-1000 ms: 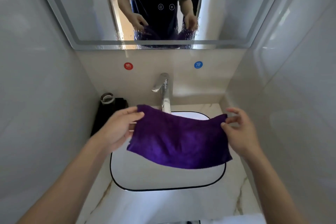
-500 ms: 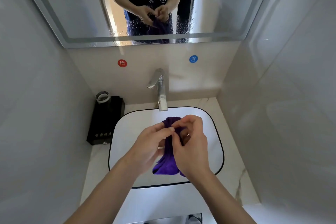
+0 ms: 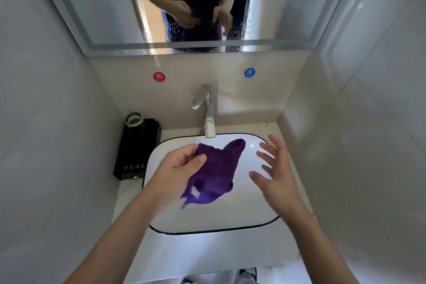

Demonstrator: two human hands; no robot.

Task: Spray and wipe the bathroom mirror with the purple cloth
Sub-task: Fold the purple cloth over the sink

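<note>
The purple cloth (image 3: pixel 215 173) hangs folded and rumpled over the white sink basin (image 3: pixel 253 217). My left hand (image 3: pixel 177 168) pinches its upper left corner between thumb and fingers. To the right of the cloth, my right hand (image 3: pixel 275 168) is spread with straight fingers and holds nothing. The mirror (image 3: pixel 96 7) on the back wall above is speckled with droplets along its lower middle and reflects both hands and the cloth. No spray bottle is in view.
A chrome faucet (image 3: pixel 207 108) stands behind the basin. A black box (image 3: pixel 138 145) with a round metal ring on top sits at the left on the marble counter (image 3: pixel 297 244). Red and blue round stickers mark the back wall. Tiled walls close in on both sides.
A second ago both hands held the cloth stretched wide. They then brought it together, folding it. Now my right hand has let go and moved right; my left alone holds the cloth.
</note>
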